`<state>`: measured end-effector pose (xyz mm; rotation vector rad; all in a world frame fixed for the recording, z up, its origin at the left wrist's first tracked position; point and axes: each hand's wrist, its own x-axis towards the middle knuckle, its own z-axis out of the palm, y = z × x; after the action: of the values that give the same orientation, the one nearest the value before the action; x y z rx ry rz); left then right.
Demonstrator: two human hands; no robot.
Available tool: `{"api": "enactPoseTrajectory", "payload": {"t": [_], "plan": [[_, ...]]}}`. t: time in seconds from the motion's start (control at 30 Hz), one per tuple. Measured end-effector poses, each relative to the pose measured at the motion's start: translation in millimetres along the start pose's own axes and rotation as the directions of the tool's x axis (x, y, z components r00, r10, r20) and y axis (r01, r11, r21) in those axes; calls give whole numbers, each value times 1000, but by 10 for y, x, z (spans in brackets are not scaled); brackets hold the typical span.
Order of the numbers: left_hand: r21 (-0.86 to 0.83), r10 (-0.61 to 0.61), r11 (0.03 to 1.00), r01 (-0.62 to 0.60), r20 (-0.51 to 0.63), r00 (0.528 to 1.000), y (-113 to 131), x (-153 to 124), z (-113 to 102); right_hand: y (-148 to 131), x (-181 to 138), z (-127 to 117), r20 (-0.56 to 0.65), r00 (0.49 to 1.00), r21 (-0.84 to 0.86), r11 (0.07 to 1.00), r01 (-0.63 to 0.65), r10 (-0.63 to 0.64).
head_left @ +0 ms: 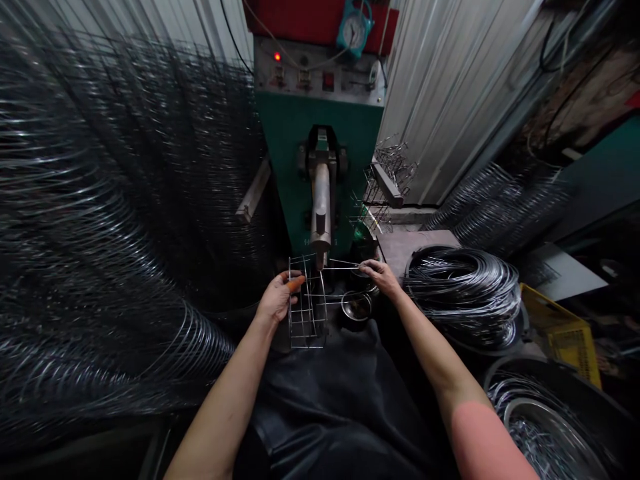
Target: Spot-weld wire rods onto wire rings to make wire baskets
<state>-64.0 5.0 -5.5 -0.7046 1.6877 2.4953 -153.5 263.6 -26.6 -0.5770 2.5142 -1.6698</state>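
Note:
My left hand (281, 297) is closed on the left side of a small wire rack (307, 325), with an orange cover on one finger. The rack is a grid of thin metal rods, held just below the electrode arm (321, 207) of a green spot welding machine (280, 133). My right hand (379, 275) pinches the end of a thin metal wire (345, 268) that runs left to the rack at the electrode tip. Whether the wire touches the rack there is too small to tell. Below that wire sits a small round metal bowl (357, 305).
Tall stacks of wire pieces (100, 200) crowd the left side. At right lie a bundle of wire hoops (465, 287), a yellow crate (563, 327) and a tub of short metal pieces (540, 433). A blue clock (354, 32) hangs on the machine, beside a lit red lamp (277, 57).

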Motion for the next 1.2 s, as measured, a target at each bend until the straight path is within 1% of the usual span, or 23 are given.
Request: {"api": "enactPoseTrajectory", "payload": {"t": [0.13, 0.2, 0.27, 0.33, 0.37, 0.43, 0.5, 0.57, 0.63, 0.67, 0.73, 0.8, 0.83, 0.9, 0.93, 1.03, 1.2], "plan": [[9, 21, 1000, -21, 7, 1000, -6, 13, -7, 0, 18, 23, 1, 1000, -29, 1000, -3, 3], [17, 37, 999, -37, 14, 999, -21, 15, -14, 34, -12, -9, -16, 998, -67, 996, 53, -54], [8, 61, 998, -62, 30, 998, -43, 12, -19, 116, -99, -94, -80, 986, -137, 982, 133, -145], [-9, 93, 996, -93, 40, 995, -66, 2, -17, 257, -242, -218, -199, 960, -213, 965, 154, -197], [-16, 108, 994, -108, 40, 993, -77, -5, -13, 345, -329, -283, -263, 944, -237, 962, 134, -196], [-19, 141, 990, -140, 33, 990, -95, -22, 0, 528, -512, -386, -355, 923, -245, 968, 64, -150], [-15, 173, 985, -173, 6, 985, -104, -39, 16, 682, -683, -424, -396, 915, -211, 977, -10, -76], [-11, 200, 979, -201, -52, 978, -105, -54, 27, 768, -815, -389, -411, 912, -164, 984, -73, -1], [-14, 221, 974, -225, -122, 968, -105, -65, 32, 768, -892, -301, -432, 901, -132, 986, -106, 39], [-12, 231, 972, -235, -146, 962, -106, -70, 34, 731, -906, -247, -443, 896, -135, 985, -109, 38], [10, 247, 968, -249, -167, 955, -118, -81, 40, 587, -877, -135, -457, 889, -184, 980, -76, -17], [44, 253, 967, -250, -159, 954, -138, -94, 56, 366, -769, -27, -426, 895, -268, 963, 15, -132], [55, 253, 967, -247, -157, 955, -150, -102, 68, 241, -691, 23, -385, 901, -311, 947, 77, -199], [50, 248, 969, -243, -154, 956, -170, -120, 95, 5, -507, 110, -275, 908, -391, 900, 195, -317], [37, 244, 970, -241, -152, 958, -178, -130, 107, -91, -414, 144, -212, 911, -426, 872, 240, -354], [-2, 220, 975, -222, -126, 967, -185, -155, 119, -245, -188, 191, -52, 919, -494, 810, 316, -390], [-27, 185, 982, -188, -81, 979, -172, -138, 76, -212, -44, 146, 69, 918, -491, 788, 372, -390]]}}
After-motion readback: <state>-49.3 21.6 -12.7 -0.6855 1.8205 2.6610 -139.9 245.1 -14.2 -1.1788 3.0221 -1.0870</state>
